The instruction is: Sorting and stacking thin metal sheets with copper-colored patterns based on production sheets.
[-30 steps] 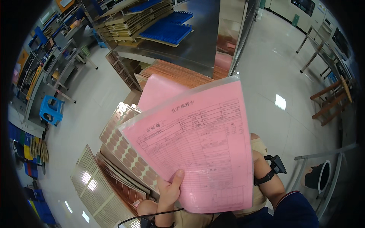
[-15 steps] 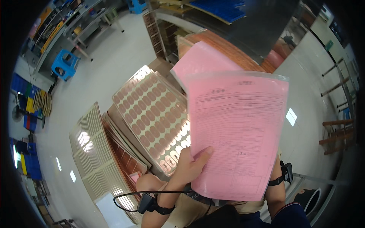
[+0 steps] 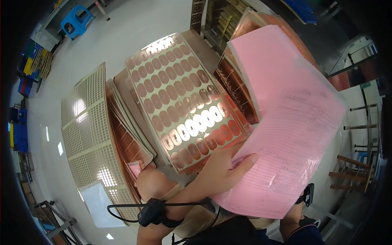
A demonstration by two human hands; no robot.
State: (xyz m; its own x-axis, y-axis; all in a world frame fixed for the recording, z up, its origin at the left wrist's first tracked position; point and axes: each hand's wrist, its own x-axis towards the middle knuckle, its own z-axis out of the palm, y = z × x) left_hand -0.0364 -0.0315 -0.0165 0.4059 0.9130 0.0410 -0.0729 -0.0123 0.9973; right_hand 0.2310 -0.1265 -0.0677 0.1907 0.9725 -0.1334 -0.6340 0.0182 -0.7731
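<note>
Since a second ago the pink form sheets (image 3: pixel 286 134) have swung off to the right, uncovering the copper circuit panel (image 3: pixel 183 100) they hid. Left of the fingers, a pale perforated board (image 3: pixel 87 134) leans against a stack of copper sheets (image 3: pixel 126 139). The left hand (image 3: pixel 222 169) pinches the pink sheets' lower edge, fingers (image 3: pixel 245 161) clenched on them; the right hand is hidden beneath, its grip impossible to tell. The sheets are still in hand, set down nowhere, so the sorting looks midway.
</note>
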